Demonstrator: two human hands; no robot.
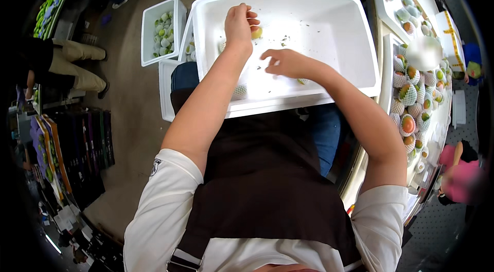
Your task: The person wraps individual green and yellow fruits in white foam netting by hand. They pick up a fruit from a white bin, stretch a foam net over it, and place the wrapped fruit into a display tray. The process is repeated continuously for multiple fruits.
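A large white foam box (339,29) lies before me, with dark leaf scraps scattered over its floor. My left hand (240,27) is over the box's left part with curled fingers. A yellowish fruit, likely a mango (257,33), shows just below those fingers; whether they touch it I cannot tell. My right hand (287,63) hovers over the box's middle, fingers bent and apart, nothing visible in them. Under the right wrist, a fruit in foam netting (303,81) is partly hidden. Another netted fruit (240,91) sits by the near wall, beside my left forearm.
Left of the box, a smaller foam box (160,36) on the floor holds several green, netted fruits. To the right, a display counter carries many netted mangoes (408,94). A person in light trousers (75,54) stands at far left; another in pink (459,175) is at far right.
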